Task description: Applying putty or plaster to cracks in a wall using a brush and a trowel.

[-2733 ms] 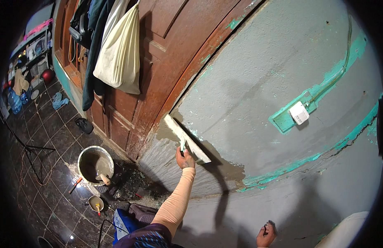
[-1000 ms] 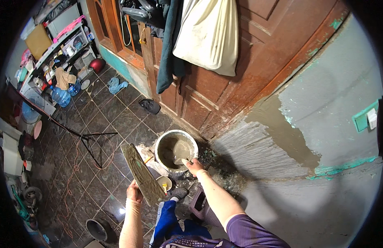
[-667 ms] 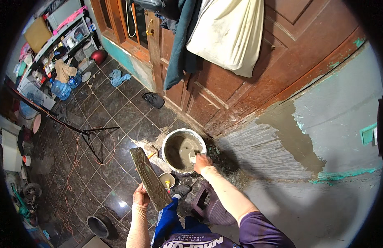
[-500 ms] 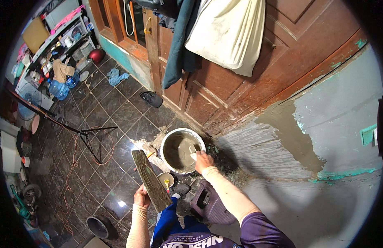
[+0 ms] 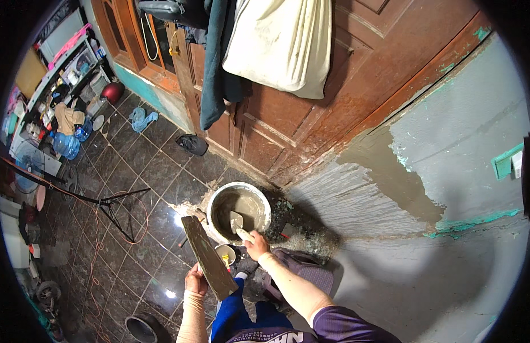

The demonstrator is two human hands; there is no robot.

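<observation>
My right hand is closed around the pale handle of a small trowel. The mortar-coated blade is inside the round bucket, over the wet grey mortar. On the other side, my left hand grips a long flat board by its left edge. The board is tilted, its upper face smeared with mortar; how the fingers sit beneath it is hidden. A small bowl with a yellow-and-red brush in it stands between the board and my right hand.
Ahead is a brown wooden door hung with a cream bag. Right of it, the grey wall carries a wet mortar patch. A purple plastic stool stands by my right forearm. Left are a tripod and a black tub.
My right hand has moved left and lower with the trowel, whose blade now shows more plainly inside the bucket. The view has shifted rightward; the board stays in my left hand.
</observation>
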